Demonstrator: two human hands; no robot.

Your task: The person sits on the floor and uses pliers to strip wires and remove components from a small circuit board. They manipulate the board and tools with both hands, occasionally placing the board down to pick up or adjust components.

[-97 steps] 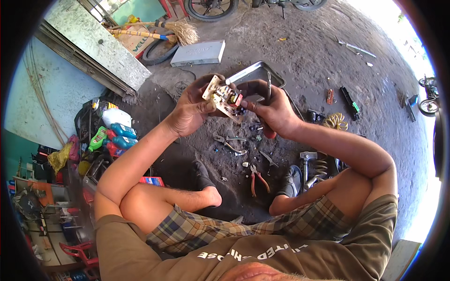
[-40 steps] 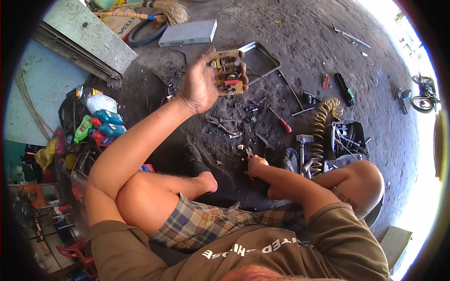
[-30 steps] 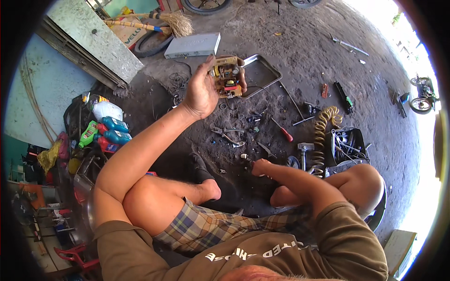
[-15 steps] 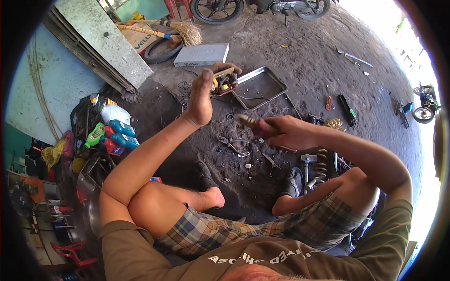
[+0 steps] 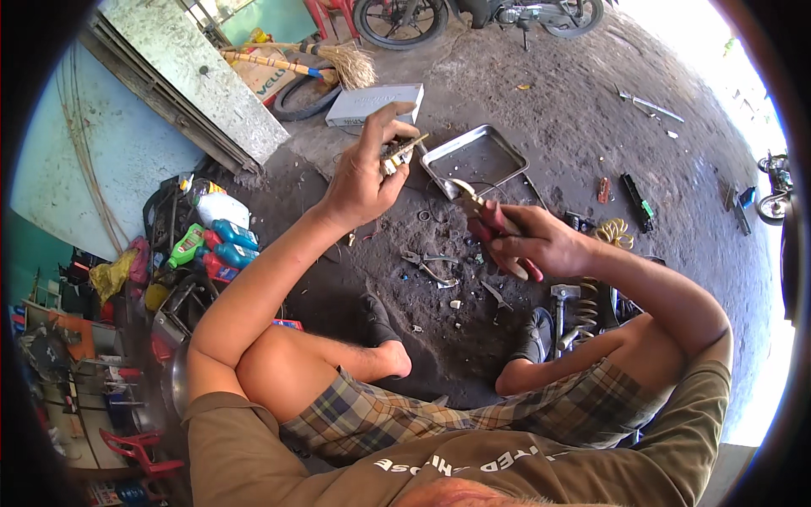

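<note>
My left hand (image 5: pixel 355 184) is raised at mid-left, its fingers closed around a small circuit board (image 5: pixel 397 159) with components on it. The board is tilted, and fingers cover part of it. Lower and to the right, my right hand (image 5: pixel 545 242) grips red-handled cutting pliers (image 5: pixel 487 221). Their metal jaws point up and left, apart from the board. A shallow metal tray (image 5: pixel 516 172) lies on the ground beyond the tool. Below my hands rests another pair of pliers (image 5: pixel 435 269) with its handles spread.
A white box (image 5: pixel 372 103) and a straw broom (image 5: pixel 346 66) lie beyond my left hand. Several bottles (image 5: pixel 232 232) stand at the left. A coil spring (image 5: pixel 586 313) is beside my right foot. A motorcycle (image 5: pixel 507 13) stands at the far side.
My left hand has turned the circuit board, so its edge now shows more. The pliers in my right hand have swung from pointing left to pointing up and left.
</note>
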